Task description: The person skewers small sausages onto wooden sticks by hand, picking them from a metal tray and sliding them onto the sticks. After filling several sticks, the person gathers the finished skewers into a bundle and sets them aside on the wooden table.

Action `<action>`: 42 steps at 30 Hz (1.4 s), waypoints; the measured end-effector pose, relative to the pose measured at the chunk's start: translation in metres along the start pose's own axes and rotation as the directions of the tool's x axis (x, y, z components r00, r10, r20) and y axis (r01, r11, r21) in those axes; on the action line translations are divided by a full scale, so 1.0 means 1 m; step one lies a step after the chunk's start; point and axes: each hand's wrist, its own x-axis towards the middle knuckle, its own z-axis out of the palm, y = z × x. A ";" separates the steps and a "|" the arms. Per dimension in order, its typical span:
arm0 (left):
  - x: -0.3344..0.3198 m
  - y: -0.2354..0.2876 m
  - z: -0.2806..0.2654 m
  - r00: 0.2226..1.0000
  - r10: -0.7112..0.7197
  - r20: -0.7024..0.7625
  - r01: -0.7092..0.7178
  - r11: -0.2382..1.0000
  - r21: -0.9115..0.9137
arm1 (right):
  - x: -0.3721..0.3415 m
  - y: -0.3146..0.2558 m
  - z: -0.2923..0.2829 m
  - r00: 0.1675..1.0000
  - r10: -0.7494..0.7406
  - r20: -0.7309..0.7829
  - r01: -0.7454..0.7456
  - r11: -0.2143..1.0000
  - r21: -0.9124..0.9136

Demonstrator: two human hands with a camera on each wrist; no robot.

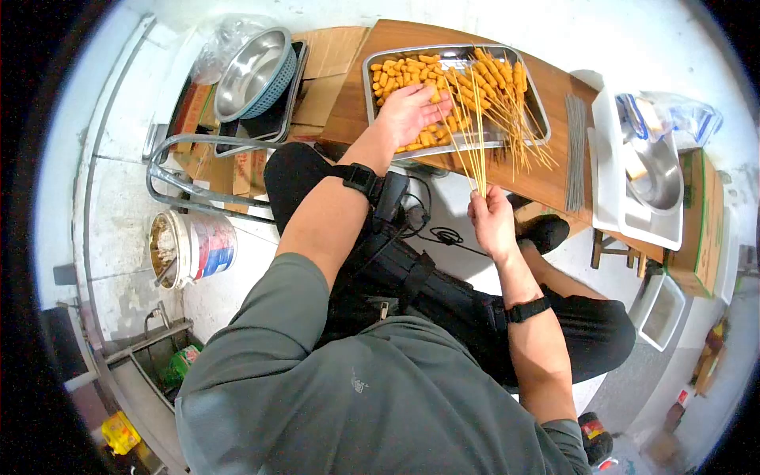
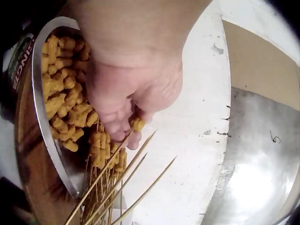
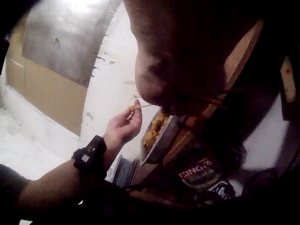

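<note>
A metal tray (image 1: 367,89) holds many loose orange-yellow food pieces (image 1: 389,77) on its left side. Finished skewers of the same pieces (image 1: 497,73) lie on the right, their bare sticks jutting over the rim. Above the tray, my left hand (image 1: 405,117) pinches one food piece (image 2: 137,124) between thumb and fingers, right at the pointed end of a stick. My right hand (image 1: 492,220) grips the lower ends of several thin bamboo skewers (image 1: 480,150), which fan out toward the left hand. In the right wrist view the right hand is dark and its fingers are mostly hidden.
The tray stands on a wooden board (image 1: 560,158) with a bundle of grey sticks (image 1: 575,150). To the right is a white tub (image 1: 606,174) with a steel bowl (image 1: 661,178). A steel basin (image 1: 252,75) and a bucket (image 1: 207,247) are on the left.
</note>
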 end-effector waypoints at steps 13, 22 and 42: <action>-0.005 -0.003 0.006 1.000 0.022 0.014 -0.022 0.999 0.039 | 0.001 0.002 0.005 1.000 -0.007 0.003 0.007 0.997 0.077; -0.007 -0.012 0.014 1.000 0.004 0.000 -0.004 0.993 0.115 | -0.002 -0.006 0.006 0.999 -0.035 -0.042 0.035 0.999 0.014; -0.023 -0.038 0.026 0.982 -0.185 0.039 0.145 0.866 0.479 | 0.017 -0.001 0.005 0.995 0.020 -0.093 -0.014 0.998 0.067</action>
